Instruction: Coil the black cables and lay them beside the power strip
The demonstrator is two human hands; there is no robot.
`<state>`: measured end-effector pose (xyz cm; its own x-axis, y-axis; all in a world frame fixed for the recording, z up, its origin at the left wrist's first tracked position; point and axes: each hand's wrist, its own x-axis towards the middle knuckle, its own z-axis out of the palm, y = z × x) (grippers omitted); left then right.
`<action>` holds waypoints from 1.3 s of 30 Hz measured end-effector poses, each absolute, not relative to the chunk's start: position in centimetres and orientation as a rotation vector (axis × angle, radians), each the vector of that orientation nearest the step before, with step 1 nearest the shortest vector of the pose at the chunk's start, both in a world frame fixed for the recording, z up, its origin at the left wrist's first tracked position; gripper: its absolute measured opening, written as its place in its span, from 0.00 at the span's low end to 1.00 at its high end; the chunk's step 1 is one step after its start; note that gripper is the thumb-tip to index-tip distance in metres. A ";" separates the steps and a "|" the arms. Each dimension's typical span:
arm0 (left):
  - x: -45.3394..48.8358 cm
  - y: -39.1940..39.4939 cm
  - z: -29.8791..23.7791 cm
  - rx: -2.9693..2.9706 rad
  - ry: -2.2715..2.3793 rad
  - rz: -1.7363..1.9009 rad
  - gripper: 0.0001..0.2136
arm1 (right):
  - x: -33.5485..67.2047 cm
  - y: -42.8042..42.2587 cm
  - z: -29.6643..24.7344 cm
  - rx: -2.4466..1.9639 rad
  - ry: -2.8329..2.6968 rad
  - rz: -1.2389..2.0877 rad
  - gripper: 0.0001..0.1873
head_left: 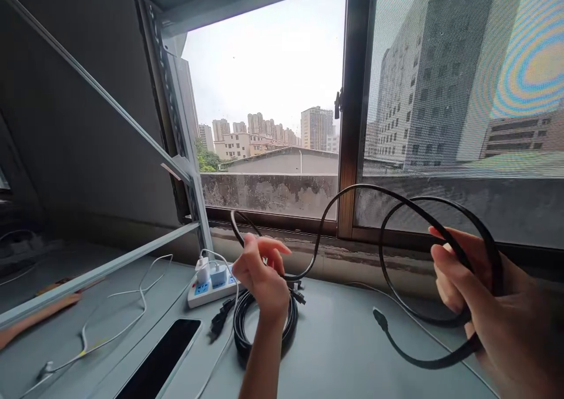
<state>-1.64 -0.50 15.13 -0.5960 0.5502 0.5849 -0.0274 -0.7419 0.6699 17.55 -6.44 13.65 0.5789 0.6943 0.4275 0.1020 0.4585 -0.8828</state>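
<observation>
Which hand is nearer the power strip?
Left. The left hand is just to the right of the power strip; the right hand, holding looped black cable, is much farther right.

The looped cable (365, 185) and the coiled cable (240, 322) are both showing glossy black. The white power strip (211, 298) is bearing blue sockets (201, 289). The smartphone screen (161, 358) is appearing black, the tabletop (339, 340) is looking blue-grey, and the window screen (524, 87) is displaying rainbow-coloured concentric rings.

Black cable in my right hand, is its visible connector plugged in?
No, the connector juts out bare beside the right hand, apart from the power strip.
</observation>
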 end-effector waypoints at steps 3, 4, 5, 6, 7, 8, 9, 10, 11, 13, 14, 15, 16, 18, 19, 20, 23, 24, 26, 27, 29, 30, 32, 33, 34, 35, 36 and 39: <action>-1.3 -0.6 15.0 1.295 0.871 2.215 0.24 | 16.9 -6.9 13.6 -1.027 -1.026 0.448 0.22; -1.1 -0.6 15.0 1.323 0.853 2.157 0.23 | 16.5 -7.0 13.6 -1.011 -1.061 0.456 0.21; -0.8 -0.7 14.9 1.350 0.834 2.098 0.23 | 16.1 -7.0 13.6 -0.998 -1.085 0.467 0.20; -0.4 -0.9 14.8 1.379 0.823 2.040 0.24 | 15.7 -7.1 13.6 -0.987 -1.098 0.475 0.19; 0.0 -1.0 14.8 1.416 0.820 1.976 0.25 | 15.4 -7.1 13.5 -0.985 -1.117 0.484 0.19; 0.3 -1.2 14.7 1.464 0.833 1.896 0.27 | 15.1 -7.1 13.5 -0.987 -1.139 0.480 0.18; 0.6 -1.3 14.6 1.520 0.857 1.797 0.29 | 15.0 -7.0 13.4 -0.992 -1.166 0.459 0.18; 0.9 -1.4 14.6 1.575 0.887 1.690 0.31 | 15.0 -6.9 13.3 -0.996 -1.194 0.427 0.18; 1.2 -1.6 14.5 1.626 0.912 1.588 0.33 | 15.0 -6.8 13.2 -0.995 -1.222 0.399 0.18; 1.5 -1.7 14.3 1.732 0.912 1.410 0.36 | 15.0 -6.7 13.0 -0.983 -1.268 0.393 0.19; 1.6 -1.8 14.2 1.783 0.902 1.335 0.36 | 15.0 -6.7 12.8 -0.978 -1.288 0.417 0.20; 1.7 -1.8 14.1 1.827 0.890 1.267 0.36 | 14.9 -6.8 12.7 -0.976 -1.309 0.448 0.21; 1.8 -1.8 14.0 1.859 0.885 1.205 0.35 | 14.8 -6.8 12.6 -0.983 -1.331 0.474 0.23; 1.9 -1.6 13.8 1.884 0.888 1.106 0.35 | 14.5 -6.8 12.6 -1.036 -1.396 0.479 0.24; 1.8 -1.4 13.7 1.889 0.892 1.074 0.34 | 14.5 -6.7 12.6 -1.070 -1.451 0.462 0.23; 1.8 -1.3 13.7 1.901 0.889 1.050 0.34 | 14.6 -6.5 12.6 -1.100 -1.513 0.429 0.20; 1.1 -0.9 13.9 1.976 0.890 0.993 0.34 | 15.2 -5.8 12.8 -1.155 -1.640 0.273 0.14; 0.8 -1.0 14.1 2.005 0.899 0.997 0.33 | 15.5 -5.7 12.8 -1.169 -1.634 0.220 0.14; 0.1 -1.4 14.9 2.051 0.933 1.098 0.27 | 16.1 -5.8 12.9 -1.212 -1.567 0.129 0.15; -0.3 -1.8 15.3 2.068 0.951 1.185 0.22 | 16.3 -6.0 12.9 -1.236 -1.532 0.089 0.15; -0.9 -2.6 16.2 2.104 0.963 1.384 0.15 | 16.6 -6.5 13.1 -1.265 -1.471 -0.003 0.15; -1.1 -3.0 16.5 2.133 0.952 1.465 0.17 | 16.7 -6.8 13.2 -1.266 -1.460 -0.043 0.14; -1.3 -3.2 16.6 2.223 0.908 1.539 0.26 | 16.7 -7.4 13.4 -1.241 -1.466 -0.096 0.13; -1.2 -3.1 16.5 2.272 0.881 1.530 0.30 | 16.6 -7.6 13.5 -1.216 -1.480 -0.118 0.12; -1.1 -2.9 16.2 2.310 0.850 1.502 0.31 | 16.6 -7.8 13.6 -1.179 -1.503 -0.151 0.11; -0.8 -2.5 15.8 2.332 0.815 1.462 0.31 | 16.5 -8.0 13.7 -1.133 -1.522 -0.202 0.09; -0.5 -2.0 15.3 2.330 0.781 1.434 0.30 | 16.4 -8.1 13.8 -1.079 -1.533 -0.275 0.08; 0.5 -0.7 14.2 2.202 0.726 1.509 0.32 | 16.4 -8.3 13.9 -0.931 -1.555 -0.477 0.03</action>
<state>0.53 -0.67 14.18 0.2927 0.6034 0.7417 0.2036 -0.7973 0.5683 16.44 -8.34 13.87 0.0222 0.2926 0.9560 0.7783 0.5952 -0.2002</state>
